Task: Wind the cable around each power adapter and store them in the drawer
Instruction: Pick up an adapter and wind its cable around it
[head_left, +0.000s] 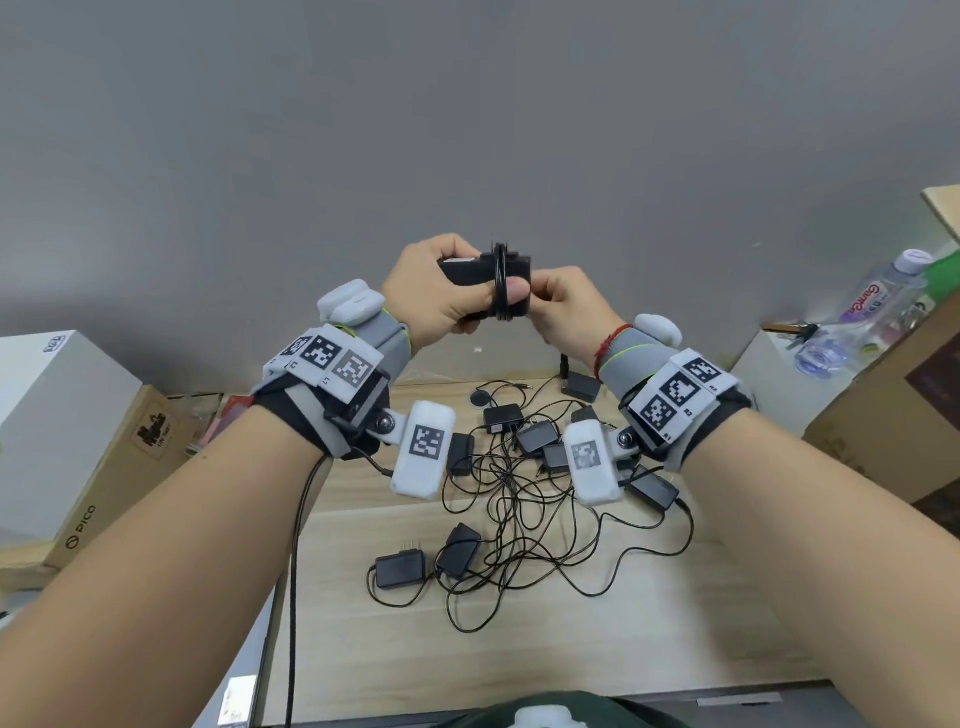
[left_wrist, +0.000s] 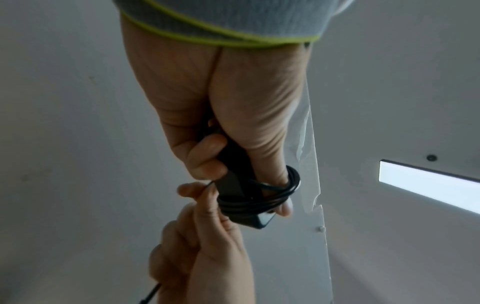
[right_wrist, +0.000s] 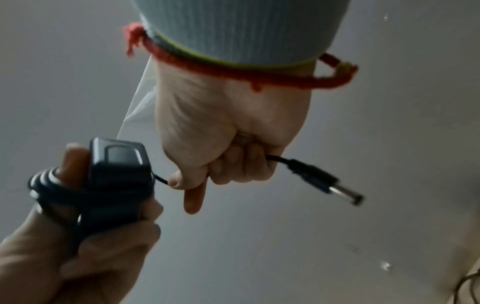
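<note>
Left hand (head_left: 434, 291) grips the black rectangular power adapter (head_left: 511, 270), thumb trapped under the black cable coils (head_left: 500, 291); right hand (head_left: 569, 306) pinches the loose cable tail. Withdrawing the thumb may slacken the coils.

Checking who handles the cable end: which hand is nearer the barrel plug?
Right. The right hand grips the cable just behind the barrel plug; the left hand holds the adapter farther away.

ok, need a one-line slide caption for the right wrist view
Right hand grips the cable end near its barrel plug while left hand holds the cable-wound power adapter.
</note>
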